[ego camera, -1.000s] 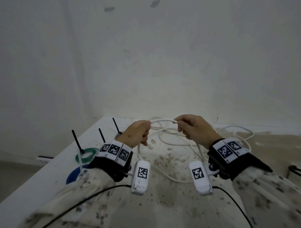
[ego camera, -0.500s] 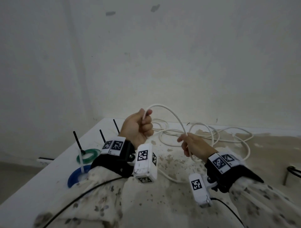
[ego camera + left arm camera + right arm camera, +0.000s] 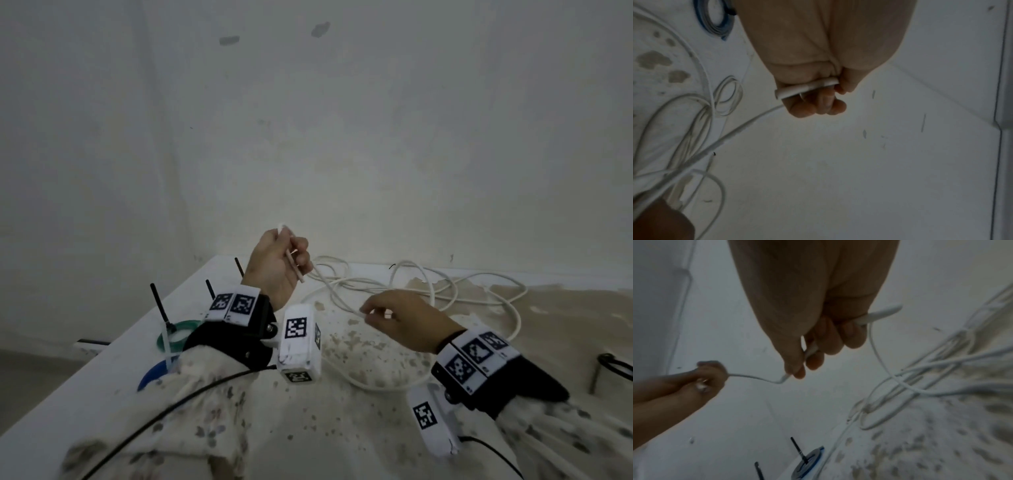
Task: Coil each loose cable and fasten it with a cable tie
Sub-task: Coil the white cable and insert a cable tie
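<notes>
Coiling is the step in hand, and it is barely begun: I judge that not 1 full loop sits in my grip yet. My left hand (image 3: 277,263) is raised above the table (image 3: 102,383), fingers curled tight round the white cable (image 3: 342,301) just short of its cut end, which pokes up past my knuckles. My right hand (image 3: 407,320) sits lower and further along the same strand, thumb and forefinger pinching it; in the right wrist view the other fingers curl round it too. Between my 2 hands the strand runs down at a slant, fairly straight.

Next, I think, the right hand should carry its stretch back to the left, lay it in as a loop, then slide further down for more. That calls for even loops and a steady left grip, with the tangle feeding out without snagging.

As for the cable itself: thin, round, white, rather stiff, holding its own curves. Most of it lies loose on the stained tabletop beyond my hands, several overlapping loops crossing one another near the wall. Black cable ties (image 3: 159,305) stand up at my left beside a green ring (image 3: 181,327) and a blue ring (image 3: 152,375), not yet used on this one.
</notes>
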